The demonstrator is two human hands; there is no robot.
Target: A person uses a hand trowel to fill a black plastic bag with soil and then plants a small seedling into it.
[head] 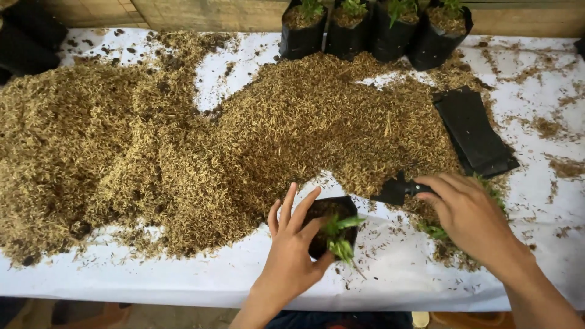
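Black plastic grow bag (323, 213), small, holding dark soil, stands at the near edge of the white-covered surface (183, 280). Our left hand (292, 253) wraps its fingers (298, 210) around the bag's side, thumb pinning a green seedling (339, 239) against the rim. Our right hand (466, 213) closes its fingers on the handle of a small black scoop (395, 190), blade touching the broad golden-brown heap of rice husk (213, 140). Flat stack of empty black bags (472, 131) lies just beyond. 4 filled black bags with green seedlings (372, 27) line the far edge.
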